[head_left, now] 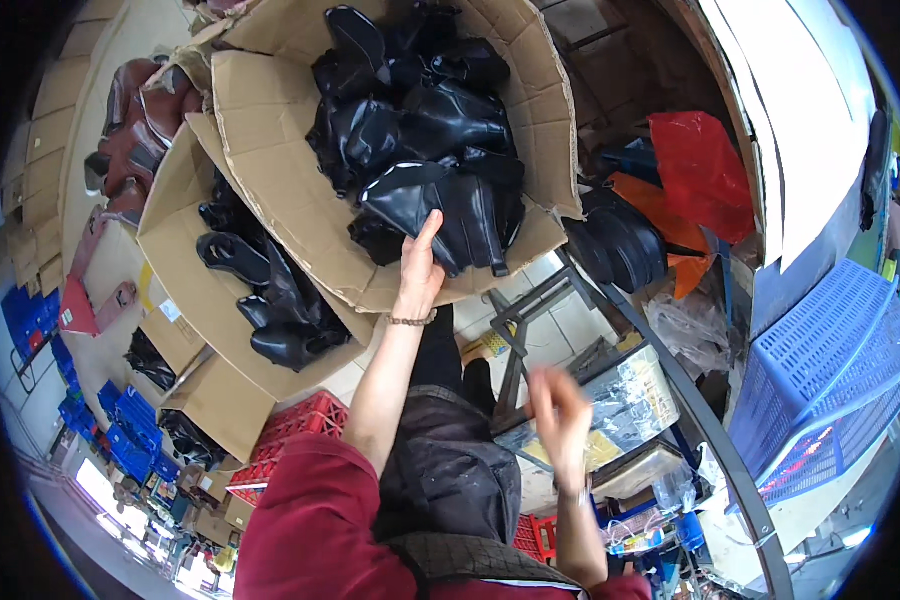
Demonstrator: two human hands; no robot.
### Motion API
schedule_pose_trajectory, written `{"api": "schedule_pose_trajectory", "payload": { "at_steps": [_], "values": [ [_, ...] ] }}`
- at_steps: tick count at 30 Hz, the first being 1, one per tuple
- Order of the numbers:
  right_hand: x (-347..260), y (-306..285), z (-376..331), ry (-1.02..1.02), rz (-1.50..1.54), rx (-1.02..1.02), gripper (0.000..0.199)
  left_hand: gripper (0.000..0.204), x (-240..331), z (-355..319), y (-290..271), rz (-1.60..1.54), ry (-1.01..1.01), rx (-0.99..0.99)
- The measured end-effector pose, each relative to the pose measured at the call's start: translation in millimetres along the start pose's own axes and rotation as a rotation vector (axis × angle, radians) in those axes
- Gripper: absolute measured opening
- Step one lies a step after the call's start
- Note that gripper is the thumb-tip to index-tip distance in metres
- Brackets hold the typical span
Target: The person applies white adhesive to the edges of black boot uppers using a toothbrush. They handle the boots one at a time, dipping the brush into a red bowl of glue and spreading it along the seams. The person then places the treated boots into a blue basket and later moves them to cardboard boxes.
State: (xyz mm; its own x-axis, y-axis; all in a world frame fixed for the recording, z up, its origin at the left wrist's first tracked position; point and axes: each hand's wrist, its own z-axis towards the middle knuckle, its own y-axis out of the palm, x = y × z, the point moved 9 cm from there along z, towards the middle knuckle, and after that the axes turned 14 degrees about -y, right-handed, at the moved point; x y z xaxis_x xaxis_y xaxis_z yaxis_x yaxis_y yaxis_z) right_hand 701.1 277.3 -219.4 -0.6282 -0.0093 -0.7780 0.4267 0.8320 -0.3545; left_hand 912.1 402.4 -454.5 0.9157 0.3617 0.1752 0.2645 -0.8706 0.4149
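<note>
Standing at the lower left of the frame, bright blue plastic bins [135,430] are seen, while at the upper left reddish-brown leather-like pieces [135,130] are heaped. Just right of these, a smaller brown cardboard box [170,215] is partly overlapped by a larger one, and loose black glossy pieces [295,340] are piled in it. Below it, a red plastic lattice crate [300,422] is partly covered by a maroon sleeve [310,510].

The upper centre is filled by a large open cardboard box [270,140] with creased walls, in which a heap of shiny black moulded pieces [370,130] is contained. At the near side of this heap, a smooth black flared piece [465,210] is gripped by the left hand [422,272]: the thumb is laid on its upper surface and the fingers are hidden beneath.

Right of centre, in the lower half, the right hand [560,410] is blurred near a stained grey board [630,405]; whether it is open or closed cannot be told. Farther right, a red plastic sheet [705,175] is seen in the upper part, and violet-blue perforated baskets [820,350] are stacked near the right edge.
</note>
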Motion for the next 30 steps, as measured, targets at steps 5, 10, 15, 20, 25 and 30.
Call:
{"api": "schedule_pose_trajectory", "payload": {
  "at_steps": [5,10,15,20,25,30],
  "values": [
    [14.5,55.3,185.3,-0.315,-0.436,0.422,0.083,0.036,56.3,-80.8,21.9,0.42,0.169,0.181],
    [71.6,96.2,198.1,-0.199,-0.211,0.227,0.025,0.051,109.7,-140.3,-22.9,0.529,0.233,0.21],
    [-144.3,-13.6,30.2,-0.694,0.006,0.395,0.03,0.056,109.2,-195.7,23.9,0.782,0.344,0.17],
    [-186.6,-33.9,-42.4,-0.774,-0.015,0.238,0.023,0.084,11.8,-265.5,168.0,0.741,0.118,-0.59],
    [-212.8,-99.1,-67.8,-0.75,-0.163,0.29,0.028,0.087,-32.5,-344.3,309.2,1.101,0.205,-0.651],
    [-235.8,-167.3,-140.3,-0.835,-0.201,0.566,0.049,0.067,-53.3,-325.8,414.7,0.877,0.3,-0.725]
  ]
}}
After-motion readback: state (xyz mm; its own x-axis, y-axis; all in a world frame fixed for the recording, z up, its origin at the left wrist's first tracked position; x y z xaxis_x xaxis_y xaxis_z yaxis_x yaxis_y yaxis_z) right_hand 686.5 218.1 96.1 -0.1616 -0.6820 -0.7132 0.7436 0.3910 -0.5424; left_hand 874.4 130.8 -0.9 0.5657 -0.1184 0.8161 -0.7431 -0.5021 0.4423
